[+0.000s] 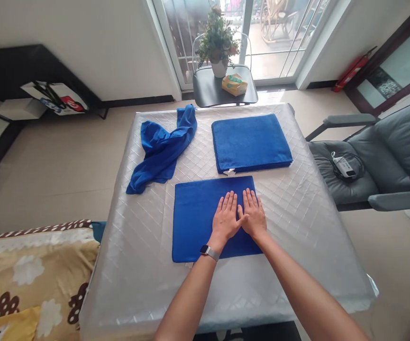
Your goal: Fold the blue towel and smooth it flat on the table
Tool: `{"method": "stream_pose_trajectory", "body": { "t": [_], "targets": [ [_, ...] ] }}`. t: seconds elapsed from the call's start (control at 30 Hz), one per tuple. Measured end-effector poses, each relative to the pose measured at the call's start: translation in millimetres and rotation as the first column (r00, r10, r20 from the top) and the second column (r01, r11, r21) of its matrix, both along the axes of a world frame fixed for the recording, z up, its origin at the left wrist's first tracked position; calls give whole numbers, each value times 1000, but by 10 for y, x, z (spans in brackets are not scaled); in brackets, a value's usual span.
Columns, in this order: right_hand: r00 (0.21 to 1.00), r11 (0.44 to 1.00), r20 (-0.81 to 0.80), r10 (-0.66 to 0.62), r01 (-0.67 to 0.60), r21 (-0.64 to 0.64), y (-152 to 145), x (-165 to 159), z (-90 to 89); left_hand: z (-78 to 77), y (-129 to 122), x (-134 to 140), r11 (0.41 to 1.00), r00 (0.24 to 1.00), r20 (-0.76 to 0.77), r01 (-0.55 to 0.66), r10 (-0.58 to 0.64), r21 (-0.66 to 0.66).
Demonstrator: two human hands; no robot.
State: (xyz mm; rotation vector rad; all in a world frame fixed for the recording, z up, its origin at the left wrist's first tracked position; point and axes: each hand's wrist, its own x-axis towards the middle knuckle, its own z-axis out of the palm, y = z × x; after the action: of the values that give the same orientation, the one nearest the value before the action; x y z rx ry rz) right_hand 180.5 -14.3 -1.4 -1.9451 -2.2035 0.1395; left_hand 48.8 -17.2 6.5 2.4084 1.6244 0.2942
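A blue towel [194,218] lies flat and folded into a rectangle in front of me. My left hand [226,218] rests palm down on its right half, fingers stretched out. Beside it my right hand [253,214] also lies flat, over the towel's right edge, and the two thumbs meet or overlap. Behind the towel sits a neat stack of folded blue towels [250,142], a white tag showing at its front left corner. Farther left, a crumpled blue towel [165,149] is spread loosely near the table's back left.
A silvery quilted cloth covers the table [141,284]. Beyond it stands a folding chair [205,90] bearing a potted plant [219,47] and a yellow tissue pack [234,84]. A grey armchair [354,189] holds a corded white device [343,166]. Patterned bedding [30,279] lies at left.
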Motion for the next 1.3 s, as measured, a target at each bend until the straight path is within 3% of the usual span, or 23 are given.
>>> {"method": "stream_pose_trajectory", "body": {
  "t": [0.3,0.53,0.67,0.87,0.97,1.13,1.3],
  "targets": [
    [1000,998,-29,-5,3,-66,16,12,29,73,31,-12,999,1000,-26,15,-16,-38],
    [998,999,-59,13,-15,-43,12,21,7,55,6,-54,1000,1000,-13,14,-14,-25],
    [997,999,-71,15,-17,-32,15,17,6,103,-23,-361,999,1000,-27,-12,12,-33],
    [999,1000,-42,-2,1,-25,14,-4,46,123,-99,-1276,988,983,-114,-152,146,-42],
    [1000,1000,-21,-7,6,-26,13,-9,47,56,-138,-1571,977,970,-131,-211,206,-20],
    [1000,1000,-5,-6,6,-20,3,-4,30,-13,-169,-1660,976,969,-119,-219,217,-6],
    [1000,999,-7,-10,10,-36,3,-10,36,95,-147,-1537,962,957,-105,-274,272,-10]
  ]
}}
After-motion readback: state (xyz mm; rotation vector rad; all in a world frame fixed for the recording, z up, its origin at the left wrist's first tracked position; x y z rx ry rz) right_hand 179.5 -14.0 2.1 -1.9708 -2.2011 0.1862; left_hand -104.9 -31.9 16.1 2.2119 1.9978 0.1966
